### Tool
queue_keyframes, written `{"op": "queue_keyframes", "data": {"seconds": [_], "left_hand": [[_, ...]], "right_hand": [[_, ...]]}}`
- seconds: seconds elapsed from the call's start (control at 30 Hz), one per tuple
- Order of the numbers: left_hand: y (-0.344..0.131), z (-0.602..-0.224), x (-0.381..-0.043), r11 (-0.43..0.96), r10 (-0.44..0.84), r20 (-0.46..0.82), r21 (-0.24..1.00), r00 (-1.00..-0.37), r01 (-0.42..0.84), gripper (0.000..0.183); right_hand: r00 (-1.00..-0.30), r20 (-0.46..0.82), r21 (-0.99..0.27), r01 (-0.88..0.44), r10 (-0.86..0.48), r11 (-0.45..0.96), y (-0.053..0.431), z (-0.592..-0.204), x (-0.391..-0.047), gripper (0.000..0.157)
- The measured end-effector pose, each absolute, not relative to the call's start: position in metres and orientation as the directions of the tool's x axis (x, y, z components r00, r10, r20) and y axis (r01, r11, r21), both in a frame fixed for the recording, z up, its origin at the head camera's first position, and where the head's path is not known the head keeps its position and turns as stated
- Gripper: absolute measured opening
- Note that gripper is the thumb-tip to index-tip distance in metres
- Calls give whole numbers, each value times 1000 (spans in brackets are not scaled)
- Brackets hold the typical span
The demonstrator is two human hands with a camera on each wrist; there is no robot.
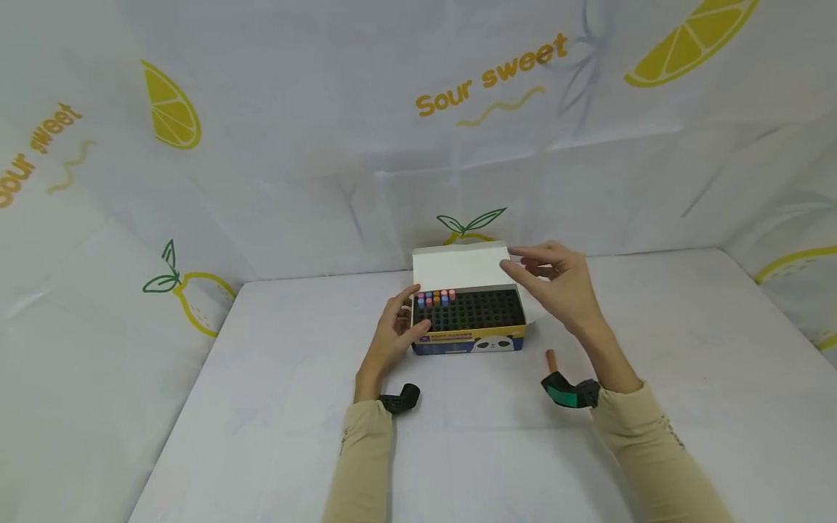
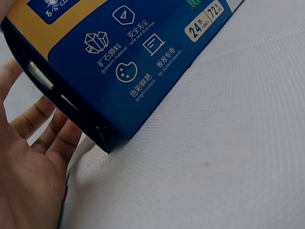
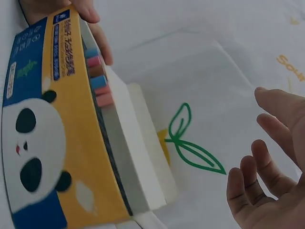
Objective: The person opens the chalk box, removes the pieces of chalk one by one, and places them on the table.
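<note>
A blue and yellow chalk box with a panda face on its front stands on the table, its white lid raised at the back. Inside, a black holder full of round holes carries several pink, blue and brown chalk sticks at its left end. My left hand grips the box's left end, thumb at the front edge and fingers toward the back. Beside the lid's upper right corner is my right hand, fingers spread loosely with nothing between them.
An orange-brown stick shows on the table, partly covered by the right wrist camera. Behind the table hangs a white cloth printed with lemons and lettering. A side flap sticks out at the box's right end.
</note>
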State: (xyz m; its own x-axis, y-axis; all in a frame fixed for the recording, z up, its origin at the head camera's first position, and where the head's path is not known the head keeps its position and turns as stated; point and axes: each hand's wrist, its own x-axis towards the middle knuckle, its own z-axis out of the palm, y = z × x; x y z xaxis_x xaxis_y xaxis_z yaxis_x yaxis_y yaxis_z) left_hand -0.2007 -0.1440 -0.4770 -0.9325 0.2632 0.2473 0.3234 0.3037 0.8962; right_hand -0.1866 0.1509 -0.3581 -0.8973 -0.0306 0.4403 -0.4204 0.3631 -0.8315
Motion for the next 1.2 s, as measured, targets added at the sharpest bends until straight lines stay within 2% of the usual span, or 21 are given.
{"op": "queue_keyframes", "data": {"seconds": [0.4, 0.73, 1.0, 1.2], "left_hand": [[-144, -477, -200, 325, 251, 235, 893, -939, 310, 76], [-144, -476, -201, 315, 257, 231, 898, -938, 307, 78], [-144, -477, -202, 326, 250, 245, 890, -937, 320, 76], [-143, -475, -199, 328, 252, 238, 891, -938, 314, 74]], "right_hand": [[-917, 390, -830, -390, -86, 399, 87, -393, -209, 25], [-930, 348, -814, -361, -114, 455, 83, -408, -210, 24], [-914, 380, -714, -387, -142, 584, 78, -414, -210, 23], [-920, 370, -693, -368, -133, 620, 76, -415, -208, 25]]}}
